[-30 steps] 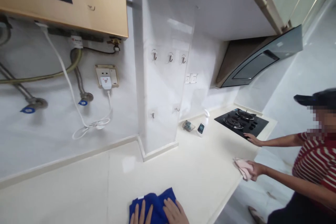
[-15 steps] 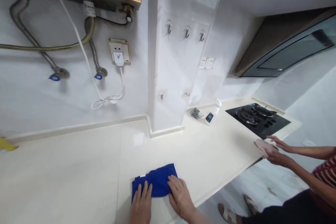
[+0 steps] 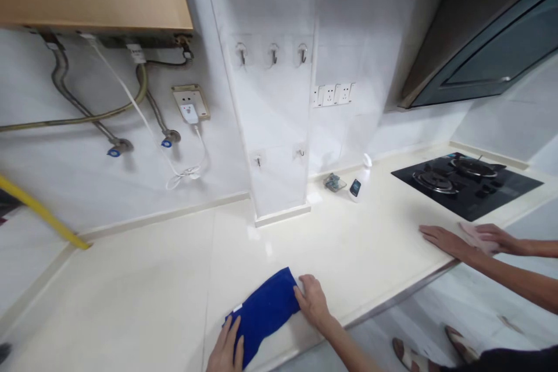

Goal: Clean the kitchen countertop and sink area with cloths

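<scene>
A folded dark-blue cloth [image 3: 267, 309] with a small white tag lies on the cream countertop [image 3: 152, 285] in front of me. On its near left edge rests my left hand [image 3: 225, 347], fingers stretched out and apart. My right hand [image 3: 314, 304] is at the cloth's right edge, its fingertips touching the border and its fingers extended. Neither hand appears to grip the fabric.
Another person's hands [image 3: 449, 244] work at the right with a pale pink cloth [image 3: 477, 236] beside the gas hob [image 3: 466, 180]. A spray bottle [image 3: 365, 167], a white device with a dark screen [image 3: 355, 189] and a glass dish [image 3: 334, 182] stand by the wall. A yellow pipe [image 3: 43, 215] rises at left.
My view has shifted. The blue cloth now lies more slanted and spread longer, with my hands farther apart. The other person's left hand has come down flat on the counter.
</scene>
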`<state>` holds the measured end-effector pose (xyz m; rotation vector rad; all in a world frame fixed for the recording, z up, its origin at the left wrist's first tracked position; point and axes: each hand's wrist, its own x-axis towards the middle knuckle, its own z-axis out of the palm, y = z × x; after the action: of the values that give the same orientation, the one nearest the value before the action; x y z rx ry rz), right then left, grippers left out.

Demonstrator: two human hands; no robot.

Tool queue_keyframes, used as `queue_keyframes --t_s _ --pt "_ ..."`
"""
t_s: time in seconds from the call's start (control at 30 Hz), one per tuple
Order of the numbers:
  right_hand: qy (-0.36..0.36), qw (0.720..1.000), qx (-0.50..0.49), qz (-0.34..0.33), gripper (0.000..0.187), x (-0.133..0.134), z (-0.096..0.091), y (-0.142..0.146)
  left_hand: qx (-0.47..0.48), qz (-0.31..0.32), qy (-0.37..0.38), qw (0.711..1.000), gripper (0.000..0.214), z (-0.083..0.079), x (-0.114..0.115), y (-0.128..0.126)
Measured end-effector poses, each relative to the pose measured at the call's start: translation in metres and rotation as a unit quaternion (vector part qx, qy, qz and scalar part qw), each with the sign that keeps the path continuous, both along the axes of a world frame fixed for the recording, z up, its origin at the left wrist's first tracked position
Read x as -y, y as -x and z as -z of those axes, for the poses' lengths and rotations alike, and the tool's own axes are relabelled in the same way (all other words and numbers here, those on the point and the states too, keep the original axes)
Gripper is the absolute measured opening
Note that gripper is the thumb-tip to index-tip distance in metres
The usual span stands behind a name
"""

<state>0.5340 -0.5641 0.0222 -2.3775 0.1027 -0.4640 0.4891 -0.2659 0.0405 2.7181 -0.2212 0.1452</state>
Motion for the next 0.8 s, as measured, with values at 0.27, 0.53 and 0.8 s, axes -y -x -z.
queue_keyframes --t_s 0.27,0.53,0.8 --pt "0.06 0.966 -0.252 0.001 0.025 -0.037 -0.047 -0.017 -0.096 -0.089 0.092 0.987 0.065 -0.008 0.007 0.007" --pt "-0.043 0.981 -0.187 -0.017 0.005 0.015 -0.047 -0.003 -0.051 -0.109 0.115 0.986 0.065 -0.024 -0.016 0.053" --pt "-0.073 0.976 -0.16 -0.132 0.017 0.027 -0.088 -0.014 -0.008 -0.167 0.07 0.984 0.05 -0.02 -0.044 0.146"
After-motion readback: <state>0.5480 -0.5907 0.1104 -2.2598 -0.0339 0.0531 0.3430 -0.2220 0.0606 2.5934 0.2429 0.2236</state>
